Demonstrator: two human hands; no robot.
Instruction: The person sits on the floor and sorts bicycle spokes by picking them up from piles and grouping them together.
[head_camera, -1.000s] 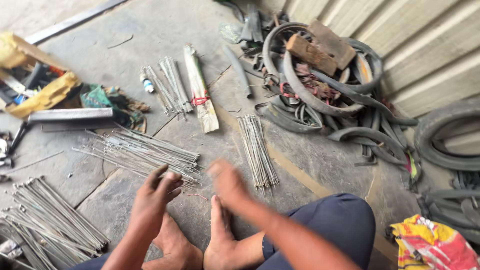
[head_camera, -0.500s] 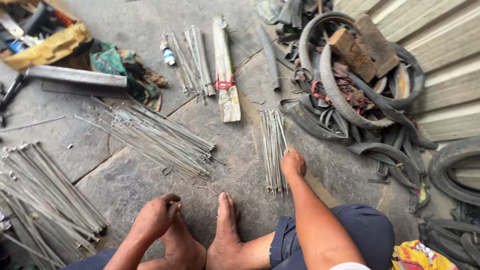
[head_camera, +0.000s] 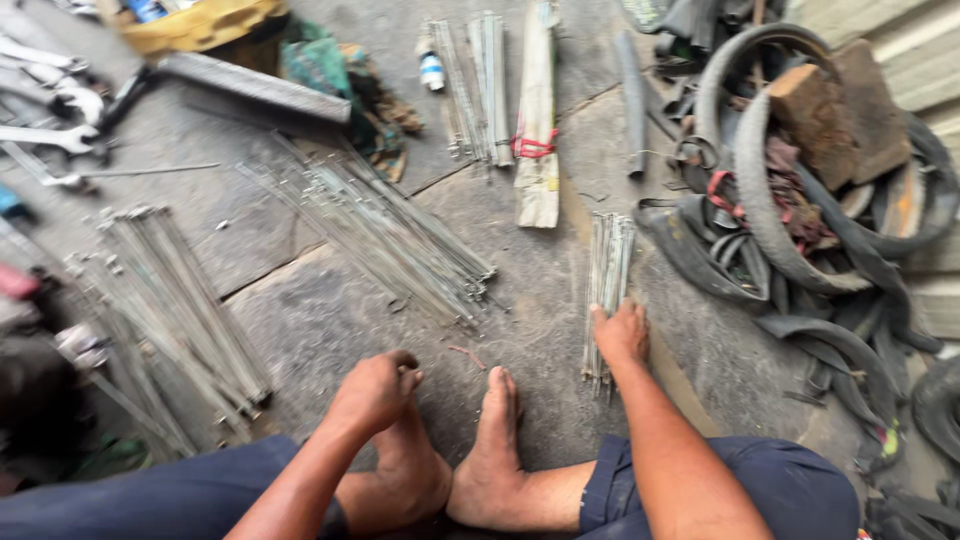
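Under right hand (head_camera: 622, 333) fingers, spoke bundle (head_camera: 607, 285)

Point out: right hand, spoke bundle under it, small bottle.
right hand (head_camera: 622, 334), head view, back of the hand
spoke bundle (head_camera: 610, 258), head view, upper half
small bottle (head_camera: 431, 68), head view, body

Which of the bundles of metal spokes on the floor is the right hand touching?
The small bundle on the right, beside the tyres. The right hand rests on its near end; the other bundles lie further left, untouched.
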